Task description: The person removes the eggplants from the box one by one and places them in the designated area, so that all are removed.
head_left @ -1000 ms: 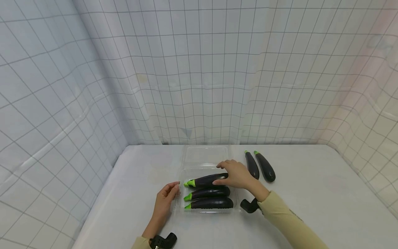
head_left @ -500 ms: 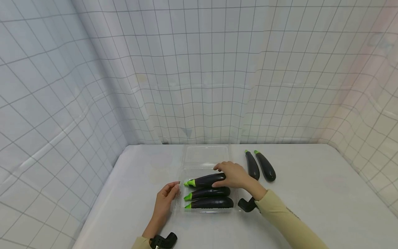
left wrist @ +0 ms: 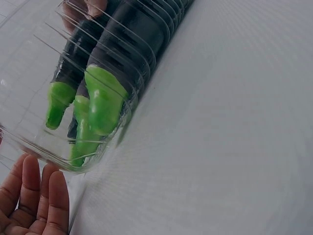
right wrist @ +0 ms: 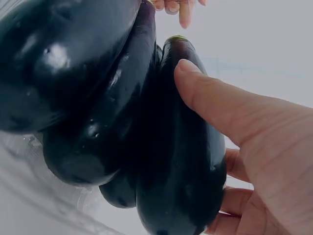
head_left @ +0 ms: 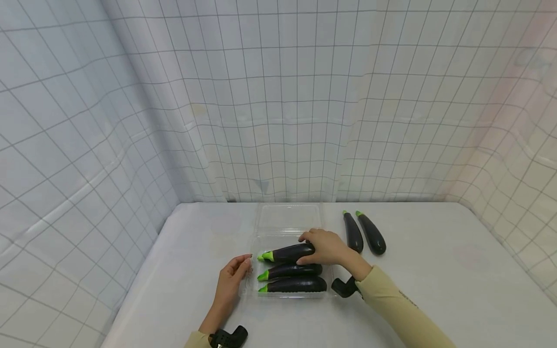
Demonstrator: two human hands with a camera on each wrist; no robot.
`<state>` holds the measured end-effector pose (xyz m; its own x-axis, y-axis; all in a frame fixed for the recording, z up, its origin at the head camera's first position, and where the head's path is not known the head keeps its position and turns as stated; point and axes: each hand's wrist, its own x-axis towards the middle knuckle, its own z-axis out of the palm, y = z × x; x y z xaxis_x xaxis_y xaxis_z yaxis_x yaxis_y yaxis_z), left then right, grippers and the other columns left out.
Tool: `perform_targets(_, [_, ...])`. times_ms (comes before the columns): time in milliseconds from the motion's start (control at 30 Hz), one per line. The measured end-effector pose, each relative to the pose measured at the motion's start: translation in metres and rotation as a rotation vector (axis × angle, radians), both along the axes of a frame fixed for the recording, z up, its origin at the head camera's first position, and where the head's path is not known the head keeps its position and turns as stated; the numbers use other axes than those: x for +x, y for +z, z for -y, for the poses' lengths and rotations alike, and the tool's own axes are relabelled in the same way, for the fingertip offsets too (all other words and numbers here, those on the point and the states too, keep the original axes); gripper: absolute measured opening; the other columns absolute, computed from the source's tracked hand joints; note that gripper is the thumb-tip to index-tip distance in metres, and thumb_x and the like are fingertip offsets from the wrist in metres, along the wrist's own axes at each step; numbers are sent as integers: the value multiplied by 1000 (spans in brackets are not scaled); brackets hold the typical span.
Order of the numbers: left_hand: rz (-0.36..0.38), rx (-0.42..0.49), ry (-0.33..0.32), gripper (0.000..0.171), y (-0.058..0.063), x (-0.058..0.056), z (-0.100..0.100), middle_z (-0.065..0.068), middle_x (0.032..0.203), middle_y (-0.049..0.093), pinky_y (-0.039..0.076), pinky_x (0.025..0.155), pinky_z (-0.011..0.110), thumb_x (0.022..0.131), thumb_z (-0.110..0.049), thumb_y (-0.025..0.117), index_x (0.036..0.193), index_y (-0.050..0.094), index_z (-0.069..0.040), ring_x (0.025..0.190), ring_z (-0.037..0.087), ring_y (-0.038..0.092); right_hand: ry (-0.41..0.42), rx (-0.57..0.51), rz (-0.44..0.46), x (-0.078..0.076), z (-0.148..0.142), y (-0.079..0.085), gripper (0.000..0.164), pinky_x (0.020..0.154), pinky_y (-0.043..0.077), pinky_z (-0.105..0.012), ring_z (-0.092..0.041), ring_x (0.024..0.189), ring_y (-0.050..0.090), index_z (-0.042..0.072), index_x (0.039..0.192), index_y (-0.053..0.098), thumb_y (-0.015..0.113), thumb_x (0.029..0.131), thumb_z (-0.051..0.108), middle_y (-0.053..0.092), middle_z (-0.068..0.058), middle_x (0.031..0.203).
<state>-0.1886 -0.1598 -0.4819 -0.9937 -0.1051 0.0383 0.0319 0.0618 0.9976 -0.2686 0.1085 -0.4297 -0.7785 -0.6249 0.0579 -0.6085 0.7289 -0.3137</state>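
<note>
A clear plastic clamshell container lies with its lid folded back, and several dark eggplants with green stems are inside it. My right hand holds the rearmost eggplant near its blunt end. In the right wrist view the thumb presses one side of that eggplant, with fingers curled along the other. My left hand pinches the container's left rim; its fingers lie just under the rim in the left wrist view. The middle eggplant and front eggplant lie nearly parallel, stems to the left.
The lid lies flat behind the base. Two loose eggplants, a slimmer one and a longer one, lie on the white table right of the container. A gridded white curtain encloses the back and sides.
My right hand has shifted slightly left and toward me with the rear eggplant, whose blunt end has come a little nearer. The left hand has stayed at the rim.
</note>
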Motion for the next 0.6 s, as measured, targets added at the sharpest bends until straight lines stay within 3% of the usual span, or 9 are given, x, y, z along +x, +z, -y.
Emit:
perform_targets(133, [-1, 0, -1, 33, -5, -3, 2, 24, 108, 59, 45, 77, 24, 97, -17, 57, 119, 58, 8, 86, 10, 53, 4, -3, -1, 0, 0, 0, 54, 76, 47, -41, -22, 92, 59, 12, 117, 63, 73, 79, 49, 60, -4, 106])
perform_targets(367, [-2, 14, 10, 38, -29, -15, 7, 17, 105, 61, 44, 77, 23, 96, -25, 59, 121, 59, 3, 86, 10, 53, 7, 2, -16, 1, 1, 1, 45, 70, 46, -37, -17, 82, 57, 15, 112, 66, 73, 80, 46, 59, -1, 98])
perform_targets(600, [-4, -9, 17, 39, -28, -14, 6, 17, 106, 60, 44, 78, 23, 96, -28, 59, 121, 59, 3, 88, 11, 53, 1, 8, -21, 2, 2, 0, 42, 67, 45, -36, -15, 78, 55, 16, 110, 67, 73, 80, 45, 58, 1, 95])
